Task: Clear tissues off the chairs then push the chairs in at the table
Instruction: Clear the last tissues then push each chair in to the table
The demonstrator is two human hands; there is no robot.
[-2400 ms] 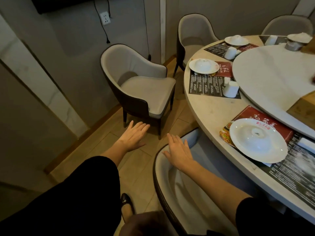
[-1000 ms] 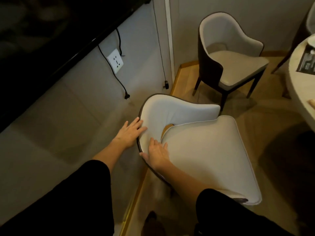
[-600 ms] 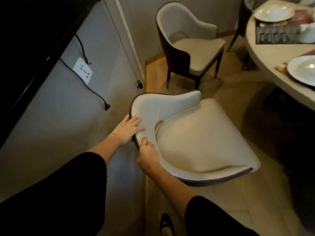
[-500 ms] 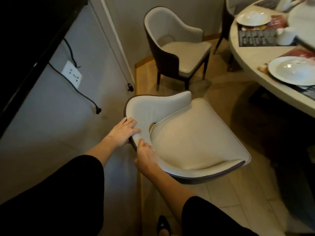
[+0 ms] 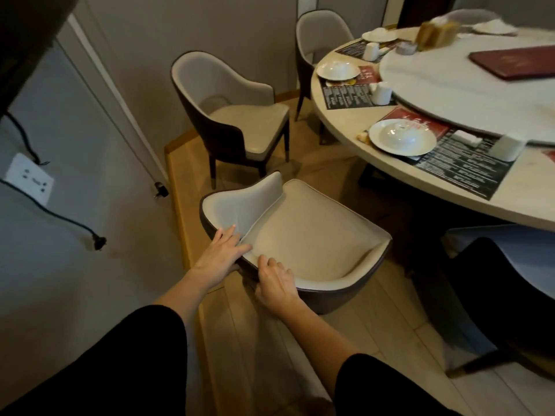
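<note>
Near chair (image 5: 303,235), pale padding inside a dark shell, stands on the wooden floor between the wall and the round table (image 5: 348,121), its seat turned toward the table and its front edge apart from the tabletop. At far left a white wall socket (image 5: 30,178) sits on the grey wall, with a black cable (image 5: 60,217) trailing down to a loose plug. The left hand (image 5: 223,255) lies over the backrest rim of the near chair, fingers nearly straight on the inner padding and the thumb beneath against the dark shell, so the rim is clasped between them. Just beside it, the right hand (image 5: 276,285) grips the same rim, fingers curled over the top edge. Both forearms come out of black sleeves. Beyond the near chair a second chair (image 5: 249,121) stands well back from the table, angled toward it, and a third chair (image 5: 321,31) stands close against the table's far curve. On the table a white plate (image 5: 402,137) rests on a printed placemat, a white cup (image 5: 507,147) stands near it, and a red menu (image 5: 516,63) lies on the raised turntable (image 5: 465,94). At lower right another chair (image 5: 510,238) is tucked partly under the tabletop.
</note>
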